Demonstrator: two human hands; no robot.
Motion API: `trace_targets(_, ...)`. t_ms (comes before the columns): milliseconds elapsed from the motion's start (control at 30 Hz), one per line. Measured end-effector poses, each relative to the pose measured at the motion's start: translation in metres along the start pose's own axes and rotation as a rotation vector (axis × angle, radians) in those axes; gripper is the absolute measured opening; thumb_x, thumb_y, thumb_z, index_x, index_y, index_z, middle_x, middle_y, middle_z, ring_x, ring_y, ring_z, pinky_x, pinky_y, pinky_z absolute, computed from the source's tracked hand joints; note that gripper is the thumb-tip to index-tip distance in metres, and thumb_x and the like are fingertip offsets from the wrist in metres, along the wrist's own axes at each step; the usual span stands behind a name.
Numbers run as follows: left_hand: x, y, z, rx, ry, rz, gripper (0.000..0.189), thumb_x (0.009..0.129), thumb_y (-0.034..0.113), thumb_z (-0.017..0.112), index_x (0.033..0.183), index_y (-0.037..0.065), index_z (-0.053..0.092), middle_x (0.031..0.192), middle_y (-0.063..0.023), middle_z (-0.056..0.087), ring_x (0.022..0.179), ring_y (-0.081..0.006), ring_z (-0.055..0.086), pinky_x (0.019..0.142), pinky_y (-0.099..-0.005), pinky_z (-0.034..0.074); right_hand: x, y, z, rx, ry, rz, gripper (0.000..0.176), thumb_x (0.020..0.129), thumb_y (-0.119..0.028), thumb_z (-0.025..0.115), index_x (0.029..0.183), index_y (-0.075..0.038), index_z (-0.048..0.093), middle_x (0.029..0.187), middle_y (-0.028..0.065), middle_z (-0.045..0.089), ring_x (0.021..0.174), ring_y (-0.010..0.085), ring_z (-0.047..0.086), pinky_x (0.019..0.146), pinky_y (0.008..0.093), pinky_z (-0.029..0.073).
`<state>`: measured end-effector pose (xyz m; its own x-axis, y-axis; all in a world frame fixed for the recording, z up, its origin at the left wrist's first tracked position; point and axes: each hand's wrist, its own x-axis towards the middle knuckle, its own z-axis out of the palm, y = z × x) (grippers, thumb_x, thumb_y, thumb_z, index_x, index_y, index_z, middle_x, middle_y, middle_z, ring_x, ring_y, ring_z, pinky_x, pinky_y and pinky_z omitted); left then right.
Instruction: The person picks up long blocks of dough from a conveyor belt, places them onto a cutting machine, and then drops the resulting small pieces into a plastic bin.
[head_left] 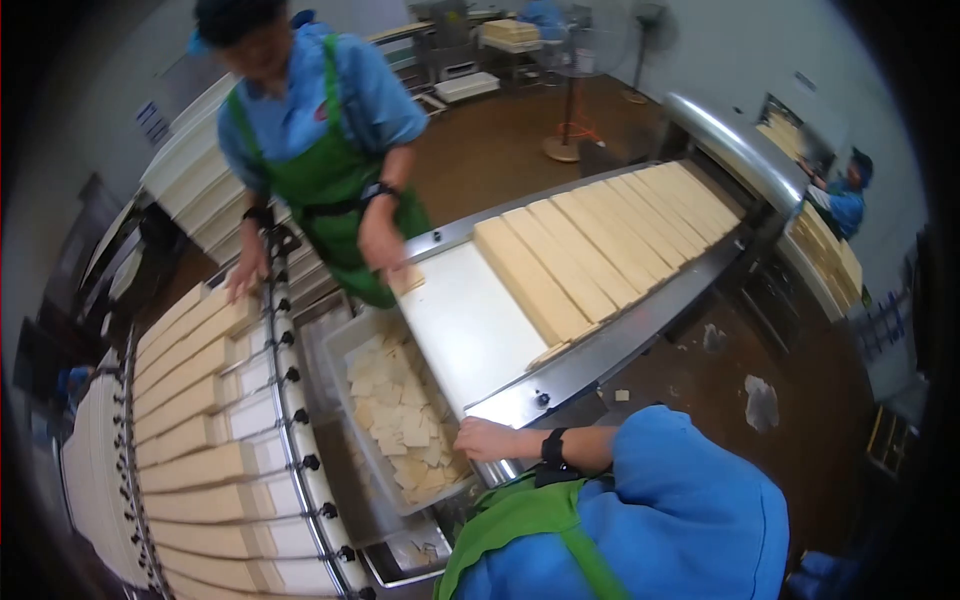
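My right hand (489, 440), with a black band at the wrist, is at the near corner of the metal conveyor (465, 300). Its fingers curl downward over the edge of a white bin, and whatever they hold, if anything, is hidden. Loose thin pale-yellow sheets (395, 405) lie jumbled in the white bin (340, 350) just beside the hand. Farther up the conveyor, rows of stacked pale-yellow sheets (585, 250) lie side by side. My left hand is out of view.
A co-worker (330, 150) in a green apron stands opposite, one hand by the conveyor and the other on a rack. That slotted rack (285, 400) holds long stacks of pale sheets. A metal roller cover (735, 145) crosses the far end. Another person (845, 195) works at right.
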<state>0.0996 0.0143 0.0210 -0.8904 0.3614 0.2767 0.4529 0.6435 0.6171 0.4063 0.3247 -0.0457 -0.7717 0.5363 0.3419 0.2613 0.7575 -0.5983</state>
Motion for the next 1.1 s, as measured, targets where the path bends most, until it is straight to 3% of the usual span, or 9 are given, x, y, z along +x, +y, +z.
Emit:
trace_targets(400, -0.003, 0.006, -0.036, -0.224, -0.125, -0.355, 0.081, 0.075, 0.016, 0.067, 0.138, 0.012, 0.016, 0.121, -0.0218, 0.045, 0.098, -0.0276, 0.049, 0.085, -0.036, 0.042, 0.001, -0.007, -0.013, -0.056, 0.005, 0.002, 0.015, 0.065, -0.006, 0.057, 0.08, -0.006, 0.06, 0.076, 0.0086, 0.058, 0.08, 0.0265, 0.053, 0.077, 0.0353, 0.043)
trace_targets(500, -0.002, -0.003, -0.033, -0.144, -0.087, -0.206, 0.088, 0.073, 0.01, 0.068, 0.139, 0.012, 0.011, 0.121, -0.0241, 0.044, 0.092, -0.0277, 0.051, 0.08, -0.0356, 0.044, 0.0, -0.006, -0.012, -0.047, 0.004, 0.011, 0.013, 0.066, -0.006, 0.057, 0.079, -0.006, 0.06, 0.074, 0.0088, 0.058, 0.079, 0.0265, 0.053, 0.077, 0.0354, 0.043)
trace_targets(600, -0.002, -0.001, -0.032, -0.204, -0.07, -0.203, 0.086, 0.074, 0.011, 0.068, 0.139, 0.013, 0.012, 0.12, -0.0224, 0.045, 0.089, -0.0271, 0.051, 0.076, -0.0351, 0.046, 0.0, -0.004, -0.01, -0.047, 0.01, -0.009, 0.012, 0.066, -0.006, 0.057, 0.078, -0.005, 0.06, 0.073, 0.0094, 0.058, 0.077, 0.0267, 0.054, 0.076, 0.0355, 0.043)
trace_targets(800, -0.002, 0.014, -0.034, -0.311, -0.078, -0.349, 0.082, 0.076, 0.009, 0.066, 0.139, 0.018, 0.014, 0.117, -0.0213, 0.046, 0.084, -0.0245, 0.05, 0.069, -0.0349, 0.047, 0.001, -0.003, -0.006, -0.002, 0.08, -0.037, 0.012, 0.065, -0.008, 0.055, 0.076, -0.004, 0.059, 0.068, 0.0109, 0.055, 0.072, 0.0284, 0.052, 0.072, 0.0377, 0.041)
trace_targets(900, 0.001, -0.033, -0.02, -0.246, -0.04, -0.214, 0.081, 0.076, 0.009, 0.065, 0.139, 0.019, 0.015, 0.115, -0.021, 0.047, 0.082, -0.0239, 0.05, 0.067, -0.0348, 0.047, 0.0, -0.002, -0.005, 0.0, 0.085, -0.033, 0.011, 0.065, -0.008, 0.055, 0.075, -0.005, 0.059, 0.069, 0.0111, 0.055, 0.073, 0.0285, 0.052, 0.073, 0.0379, 0.041)
trace_targets(1100, 0.004, -0.056, -0.014, -0.302, -0.049, -0.246, 0.083, 0.076, 0.007, 0.065, 0.139, 0.021, 0.014, 0.113, -0.0204, 0.047, 0.079, -0.0235, 0.049, 0.065, -0.0347, 0.048, 0.002, -0.003, -0.006, -0.015, 0.053, -0.011, 0.012, 0.066, -0.008, 0.055, 0.077, -0.005, 0.058, 0.069, 0.011, 0.055, 0.073, 0.0287, 0.052, 0.074, 0.038, 0.041)
